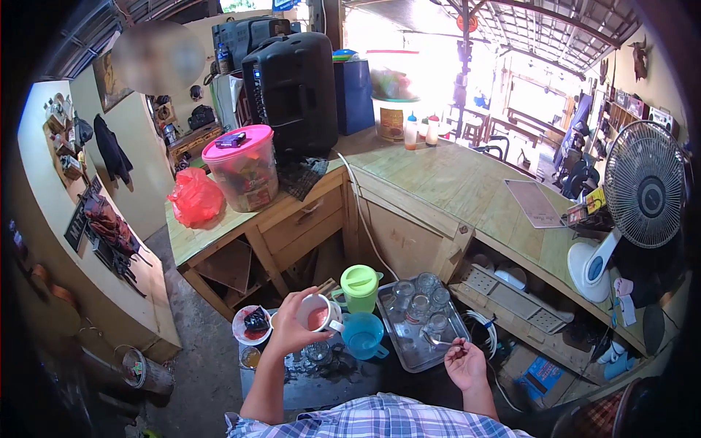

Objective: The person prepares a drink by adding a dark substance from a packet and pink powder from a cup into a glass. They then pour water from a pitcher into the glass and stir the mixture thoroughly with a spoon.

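My left hand (290, 330) grips a white mug (334, 318) with pinkish-red liquid inside, tilted toward me above the low work surface. In my right hand (466, 365) is a metal spoon (437, 341), its bowl pointing left over the metal tray (418, 359). Several upturned-looking clear glasses (419, 306) stand in that tray. Close by the mug are a blue plastic jug (363, 337) and a lime-green lidded pitcher (360, 289). Left of my left hand sits a white bowl (241, 330) holding something red and a dark plastic packet (256, 319). Below it is a glass of amber liquid (250, 358).
A wooden counter (431, 190) wraps around in front. On it are a pink-lidded tub (239, 171), a red plastic bag (196, 198), a black speaker (292, 95), sauce bottles (411, 133) and a white fan (645, 191). A trash bin (150, 372) stands at left.
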`<action>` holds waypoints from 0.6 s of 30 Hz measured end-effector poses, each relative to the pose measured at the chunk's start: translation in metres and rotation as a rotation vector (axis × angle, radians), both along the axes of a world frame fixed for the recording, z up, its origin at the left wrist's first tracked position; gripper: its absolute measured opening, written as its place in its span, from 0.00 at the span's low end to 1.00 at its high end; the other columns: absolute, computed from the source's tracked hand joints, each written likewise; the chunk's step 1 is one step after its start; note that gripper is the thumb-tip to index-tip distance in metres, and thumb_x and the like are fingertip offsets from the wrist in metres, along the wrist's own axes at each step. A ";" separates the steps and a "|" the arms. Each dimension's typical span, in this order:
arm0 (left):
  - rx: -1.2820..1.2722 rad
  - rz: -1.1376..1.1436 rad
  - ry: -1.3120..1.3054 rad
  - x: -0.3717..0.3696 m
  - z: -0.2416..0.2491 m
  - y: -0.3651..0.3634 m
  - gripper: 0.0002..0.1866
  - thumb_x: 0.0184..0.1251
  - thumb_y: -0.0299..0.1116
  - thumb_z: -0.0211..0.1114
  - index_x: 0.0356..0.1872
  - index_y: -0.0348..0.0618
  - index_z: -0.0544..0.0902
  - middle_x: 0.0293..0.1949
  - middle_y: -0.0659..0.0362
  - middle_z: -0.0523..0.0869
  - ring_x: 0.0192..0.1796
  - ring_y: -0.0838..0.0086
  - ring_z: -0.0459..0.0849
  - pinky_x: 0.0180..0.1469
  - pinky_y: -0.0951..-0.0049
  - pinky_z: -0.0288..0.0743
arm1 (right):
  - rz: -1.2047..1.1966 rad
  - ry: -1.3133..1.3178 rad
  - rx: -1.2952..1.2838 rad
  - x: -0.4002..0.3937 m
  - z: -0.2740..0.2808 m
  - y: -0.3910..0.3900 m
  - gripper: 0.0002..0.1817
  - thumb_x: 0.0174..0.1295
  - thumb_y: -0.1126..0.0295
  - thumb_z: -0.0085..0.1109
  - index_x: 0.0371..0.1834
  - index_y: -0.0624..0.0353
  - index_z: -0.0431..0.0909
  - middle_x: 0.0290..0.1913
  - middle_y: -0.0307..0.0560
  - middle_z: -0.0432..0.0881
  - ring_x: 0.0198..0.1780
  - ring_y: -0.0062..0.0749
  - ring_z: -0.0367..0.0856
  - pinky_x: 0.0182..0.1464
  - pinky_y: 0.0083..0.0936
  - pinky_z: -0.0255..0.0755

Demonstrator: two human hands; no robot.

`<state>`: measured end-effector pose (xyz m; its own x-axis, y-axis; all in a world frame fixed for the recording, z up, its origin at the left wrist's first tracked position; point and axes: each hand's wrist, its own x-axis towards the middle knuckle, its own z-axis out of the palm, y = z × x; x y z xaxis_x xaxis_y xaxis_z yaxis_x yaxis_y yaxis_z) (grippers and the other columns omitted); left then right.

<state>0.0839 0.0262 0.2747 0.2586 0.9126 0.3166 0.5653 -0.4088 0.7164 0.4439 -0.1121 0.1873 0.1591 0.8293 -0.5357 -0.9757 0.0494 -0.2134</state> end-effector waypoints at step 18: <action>0.342 -0.186 -0.445 -0.057 0.004 -0.043 0.62 0.34 0.33 0.84 0.67 0.53 0.45 0.58 0.47 0.69 0.60 0.59 0.74 0.61 0.58 0.70 | -0.112 -1.067 0.687 -0.223 0.108 0.041 0.05 0.72 0.72 0.42 0.41 0.60 0.68 0.38 0.53 0.82 0.32 0.34 0.81 0.40 0.29 0.77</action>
